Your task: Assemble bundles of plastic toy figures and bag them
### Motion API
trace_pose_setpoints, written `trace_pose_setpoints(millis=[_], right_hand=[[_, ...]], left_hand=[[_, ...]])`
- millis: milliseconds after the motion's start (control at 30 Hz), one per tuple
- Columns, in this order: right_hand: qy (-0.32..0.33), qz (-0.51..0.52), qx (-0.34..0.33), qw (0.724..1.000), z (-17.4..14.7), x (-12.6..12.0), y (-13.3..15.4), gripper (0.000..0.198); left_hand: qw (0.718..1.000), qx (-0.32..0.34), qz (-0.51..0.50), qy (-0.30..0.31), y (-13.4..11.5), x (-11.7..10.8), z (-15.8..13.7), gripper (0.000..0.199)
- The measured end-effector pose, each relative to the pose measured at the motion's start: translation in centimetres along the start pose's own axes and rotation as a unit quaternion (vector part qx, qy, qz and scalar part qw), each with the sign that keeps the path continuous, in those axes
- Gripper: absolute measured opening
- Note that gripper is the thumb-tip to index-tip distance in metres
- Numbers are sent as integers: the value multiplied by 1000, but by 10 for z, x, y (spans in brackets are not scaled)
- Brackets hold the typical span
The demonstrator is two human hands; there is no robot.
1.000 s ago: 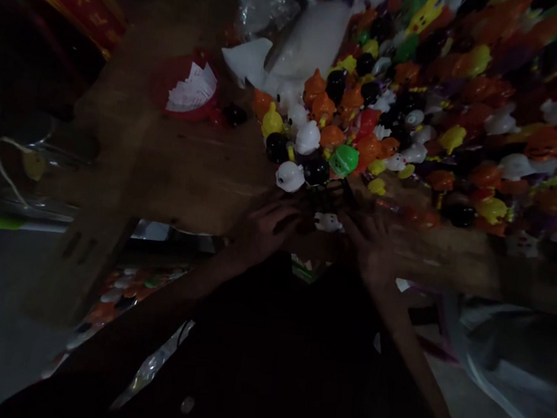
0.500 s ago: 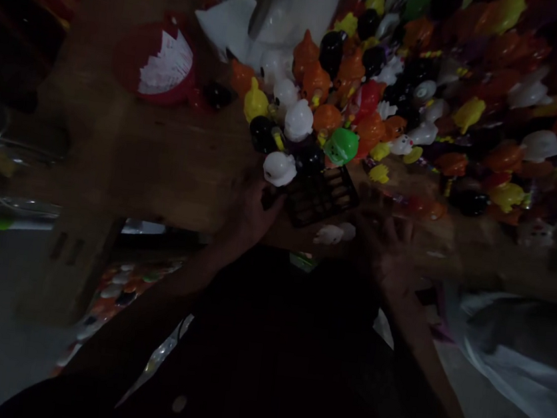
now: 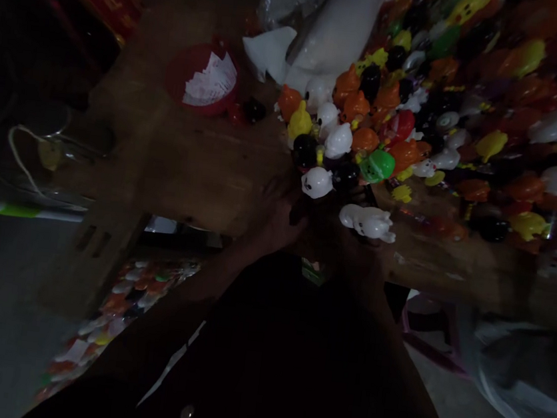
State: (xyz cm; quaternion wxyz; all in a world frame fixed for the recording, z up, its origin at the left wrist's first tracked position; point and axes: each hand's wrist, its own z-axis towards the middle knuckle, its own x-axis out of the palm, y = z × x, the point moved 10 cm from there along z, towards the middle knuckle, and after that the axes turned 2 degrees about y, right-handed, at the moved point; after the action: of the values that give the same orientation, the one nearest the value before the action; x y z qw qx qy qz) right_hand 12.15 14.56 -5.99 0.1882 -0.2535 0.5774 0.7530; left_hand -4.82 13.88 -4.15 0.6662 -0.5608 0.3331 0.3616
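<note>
My left hand (image 3: 278, 215) rests on the table edge, its dim fingers stretched out and apart beside a dark slatted tray (image 3: 315, 216). Deep shadow hides most of the tray and whether the hand touches it. A shiny white toy figure (image 3: 367, 222) lies sideways just above my right hand (image 3: 365, 252). That hand is closed beneath the figure and appears to hold it; its fingers are mostly dark. Right behind the tray are a round white toy head (image 3: 316, 182), a green toy head (image 3: 378, 166) and a black one (image 3: 345, 175).
A large heap of orange, white, black and yellow toys (image 3: 481, 145) covers the right side of the wooden table (image 3: 187, 172). Toward the left stand a red container (image 3: 177, 80) with paper slips (image 3: 212, 81) and a white bag (image 3: 336, 34). More toys in plastic (image 3: 117, 301) lie below the table.
My right hand has moved left and closed under the white toy figure, which is now raised and turned from where it lay. The view has shifted, so the table contents appear further right.
</note>
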Motion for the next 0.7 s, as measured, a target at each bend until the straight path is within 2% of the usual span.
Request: trace_pose_setpoints(millis=[100, 233, 433, 633, 700], right_hand=[[-30, 12, 13, 999, 6, 2, 10, 31], [-56, 5, -27, 998, 11, -8, 22, 31], [11, -62, -115, 991, 12, -3, 28, 18], [28, -95, -136, 986, 4, 2, 28, 15], [15, -95, -134, 986, 5, 0, 26, 13]], left_hand=[[1000, 2, 14, 25, -8, -2, -3, 60], [1000, -11, 14, 15, -10, -1, -1, 58], [1000, -2, -7, -6, -11, 0, -1, 51], [999, -33, -9, 16, -17, -1, -1, 40], [999, -31, -16, -1, -20, -4, 0, 40]])
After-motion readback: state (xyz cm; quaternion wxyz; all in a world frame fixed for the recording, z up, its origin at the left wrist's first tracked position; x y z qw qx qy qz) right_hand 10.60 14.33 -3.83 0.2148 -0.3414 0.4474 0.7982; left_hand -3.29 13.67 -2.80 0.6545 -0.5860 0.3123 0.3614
